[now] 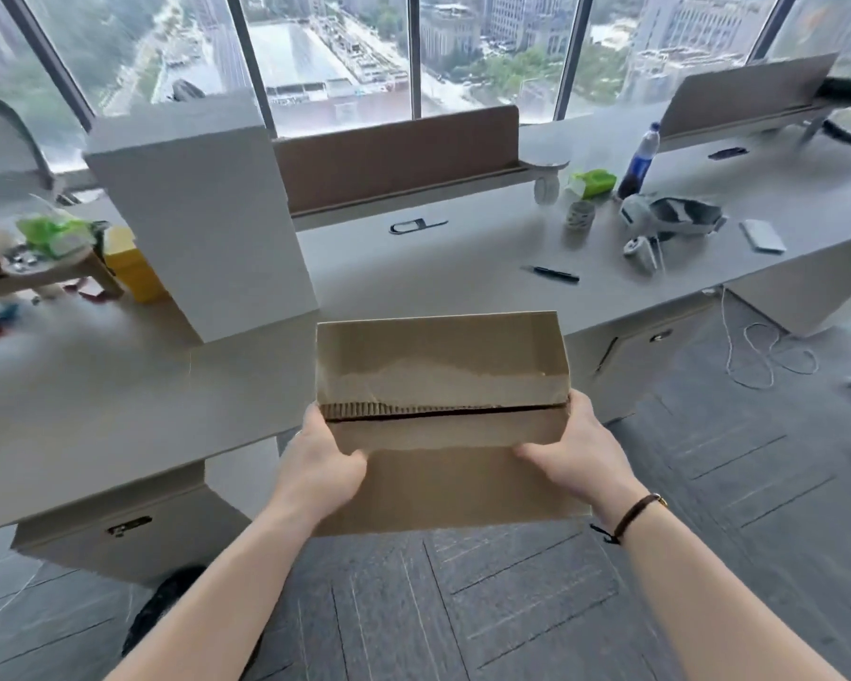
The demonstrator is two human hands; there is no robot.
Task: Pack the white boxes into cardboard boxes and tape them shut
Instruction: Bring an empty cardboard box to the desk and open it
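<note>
Carton [440, 385] held in the air just in front of the desk [119, 385] edge, one hand at each end for balance. Left hand [327, 462] and right hand [568, 452] both grasping the near flap, probably to fold it. White box [202, 228] upright on the desk, left of the carton, not yet packed.

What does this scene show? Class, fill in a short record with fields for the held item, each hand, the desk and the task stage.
Held item: cardboard box, held in the air at the desk's edge
Left hand: grips the box's left end
Right hand: grips the box's right end
Desk: tall white box, pen, bottle
Task stage: no tape seen on the seam
</note>
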